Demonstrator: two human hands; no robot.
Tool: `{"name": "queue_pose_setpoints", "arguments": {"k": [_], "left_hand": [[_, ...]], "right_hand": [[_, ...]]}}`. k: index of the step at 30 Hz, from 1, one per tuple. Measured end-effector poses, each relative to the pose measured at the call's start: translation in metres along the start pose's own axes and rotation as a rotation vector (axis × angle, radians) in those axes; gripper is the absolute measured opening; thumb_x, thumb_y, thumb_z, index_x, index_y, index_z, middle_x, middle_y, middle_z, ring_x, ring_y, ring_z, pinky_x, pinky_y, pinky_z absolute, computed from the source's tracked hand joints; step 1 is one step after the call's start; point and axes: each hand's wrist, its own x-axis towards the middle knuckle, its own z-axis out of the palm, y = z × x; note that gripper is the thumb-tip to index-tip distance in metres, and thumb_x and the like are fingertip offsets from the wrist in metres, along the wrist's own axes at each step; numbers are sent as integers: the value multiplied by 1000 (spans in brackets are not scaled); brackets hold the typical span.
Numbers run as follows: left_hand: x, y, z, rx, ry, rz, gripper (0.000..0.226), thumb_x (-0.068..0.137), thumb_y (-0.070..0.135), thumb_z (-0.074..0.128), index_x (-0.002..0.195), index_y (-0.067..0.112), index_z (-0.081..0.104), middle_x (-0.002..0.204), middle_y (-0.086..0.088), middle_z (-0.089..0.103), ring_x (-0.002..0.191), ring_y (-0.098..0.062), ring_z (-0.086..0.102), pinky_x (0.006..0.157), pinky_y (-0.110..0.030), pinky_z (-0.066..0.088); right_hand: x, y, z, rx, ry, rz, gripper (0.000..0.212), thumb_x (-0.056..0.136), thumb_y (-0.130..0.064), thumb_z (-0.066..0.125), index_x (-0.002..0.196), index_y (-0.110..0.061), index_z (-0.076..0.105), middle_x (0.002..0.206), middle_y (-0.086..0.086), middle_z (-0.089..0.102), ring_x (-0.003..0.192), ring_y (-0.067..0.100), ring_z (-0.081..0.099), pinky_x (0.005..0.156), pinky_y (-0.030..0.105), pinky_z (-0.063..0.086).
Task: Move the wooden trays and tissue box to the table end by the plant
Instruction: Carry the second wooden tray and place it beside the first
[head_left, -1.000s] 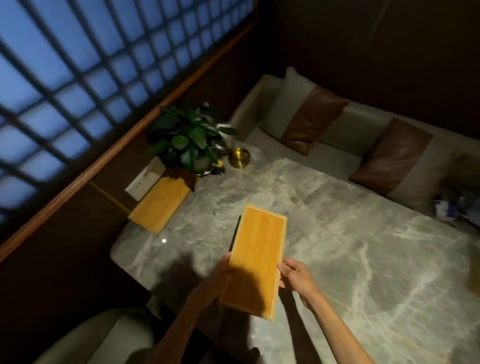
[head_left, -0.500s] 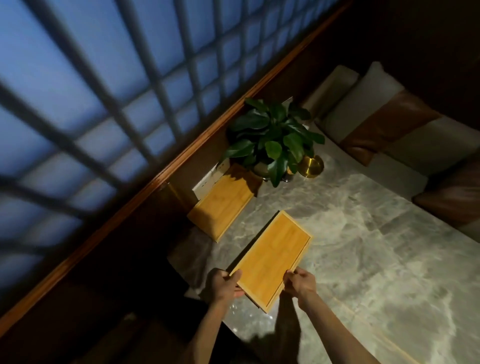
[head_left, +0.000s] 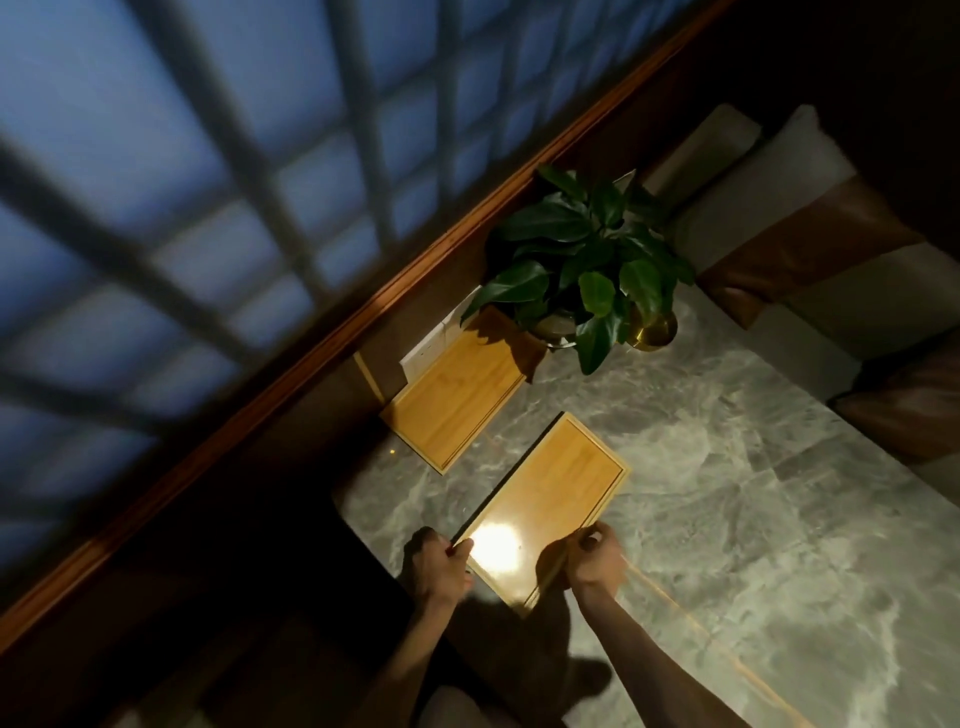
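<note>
Marble table is carrying both wooden trays at its window-side end. Nearer tray is sitting over the near edge, left hand pinching its left rim, right hand clenching its right rim. Second tray is lying just beyond, apart, its far corner under the plant. Open marble is showing to the right.

Beyond the grip, a small round brass-coloured bowl sits on the grey veined marble tabletop. Far past it to the right, brown and cream cushions line a pale sofa. Up left, a dark-barred lattice window glows blue.
</note>
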Motion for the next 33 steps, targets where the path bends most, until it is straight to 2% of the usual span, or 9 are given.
{"name": "queue_pose_setpoints", "arguments": {"k": [2, 5, 7, 9, 14, 20, 22, 26, 33], "left_hand": [[6, 0, -3, -53, 44, -29, 33, 83, 33, 71, 91, 3, 60, 84, -15, 75, 78, -29, 74, 71, -43, 61], [11, 4, -6, -72, 104, -39, 30, 81, 34, 74, 89, 8, 61, 75, -8, 76, 63, -21, 74, 64, -44, 62], [16, 11, -7, -95, 112, -40, 28, 80, 31, 76, 86, 8, 60, 72, -6, 75, 58, -20, 74, 60, -43, 63], [22, 19, -9, -112, 72, -35, 29, 80, 27, 76, 89, 6, 59, 77, -11, 74, 64, -24, 74, 63, -45, 63], [34, 37, -20, -150, 12, 19, 25, 80, 25, 76, 81, 9, 56, 63, -6, 69, 43, -15, 67, 48, -31, 59], [49, 54, -23, -354, -10, -37, 23, 79, 10, 76, 70, 9, 55, 73, -25, 73, 60, -36, 73, 65, -55, 62], [53, 57, -23, -409, -21, -59, 17, 80, 9, 76, 81, 0, 61, 74, -26, 73, 61, -36, 74, 68, -56, 62], [62, 60, -25, -487, -53, -103, 25, 81, 8, 74, 97, -8, 63, 82, -29, 73, 68, -39, 74, 72, -56, 61], [63, 63, -27, -436, -32, -133, 25, 81, 13, 75, 96, -2, 62, 81, -26, 74, 68, -34, 74, 74, -53, 62]], "right_hand": [[-2, -3, 3, 3, -16, -35, 45, 89, -10, 63, 132, -4, 52, 120, 22, 68, 112, 38, 63, 96, 42, 49], [2, -11, 6, -10, -34, -64, 49, 90, -11, 61, 137, -7, 48, 120, 21, 68, 112, 39, 64, 94, 43, 50], [7, -18, 7, -33, -34, -101, 42, 91, -13, 59, 132, -9, 52, 113, 20, 70, 103, 38, 66, 90, 43, 52], [14, -26, 6, -64, -50, -127, 33, 91, -13, 57, 124, -10, 57, 103, 19, 72, 94, 37, 68, 84, 44, 55], [34, -40, 4, -106, -62, -145, 32, 91, -15, 57, 123, -12, 61, 99, 18, 74, 94, 38, 68, 80, 40, 53], [51, -56, 8, -55, -65, -107, 45, 92, -16, 59, 137, -18, 55, 111, 16, 73, 98, 35, 70, 88, 48, 57], [54, -64, 9, -20, -84, -123, 47, 91, -13, 60, 137, -19, 55, 110, 14, 73, 95, 34, 70, 88, 49, 57], [62, -82, 9, -47, -98, -130, 45, 89, -15, 62, 134, -20, 58, 111, 14, 74, 98, 35, 70, 89, 48, 57], [62, -84, 9, -48, -97, -126, 50, 91, -14, 60, 141, -20, 53, 120, 13, 72, 103, 34, 70, 88, 40, 58]]}}
